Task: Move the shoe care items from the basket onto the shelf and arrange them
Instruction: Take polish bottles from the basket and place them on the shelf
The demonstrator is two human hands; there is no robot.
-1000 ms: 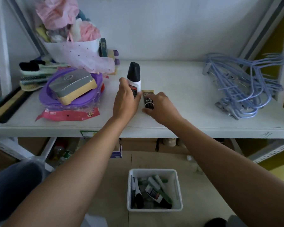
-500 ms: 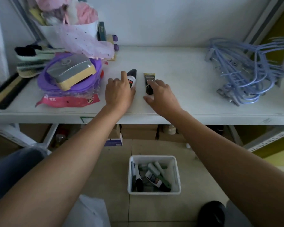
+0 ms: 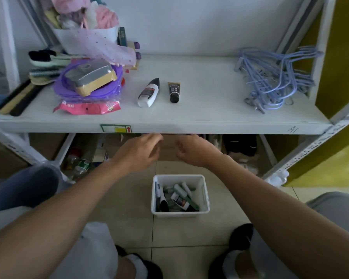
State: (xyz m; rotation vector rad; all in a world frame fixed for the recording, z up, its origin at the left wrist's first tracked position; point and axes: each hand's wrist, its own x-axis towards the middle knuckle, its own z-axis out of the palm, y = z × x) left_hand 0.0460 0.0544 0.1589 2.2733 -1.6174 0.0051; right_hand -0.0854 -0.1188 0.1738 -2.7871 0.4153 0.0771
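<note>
We're looking at a home storage corner, a utility nook by the feel of it. A white metal rack shelf (image 3: 210, 109) with slotted uprights stands against a plain pale wall, and it's loaded with household odds and ends: a tangle of lilac wire hangers (image 3: 274, 77) on the right, brushes (image 3: 46, 61) and a purple lidded container (image 3: 89, 81) on the left, a wrapped bouquet (image 3: 89, 27) at the back. Below, cardboard boxes (image 3: 44, 146) and plastic bottles (image 3: 79, 164) crowd the lower level. Beige floor tiles (image 3: 129, 208) underfoot, with a small white basket (image 3: 180, 179) of tubes and bottles sitting on them. Everyday clutter, nothing commercial about it.
</note>
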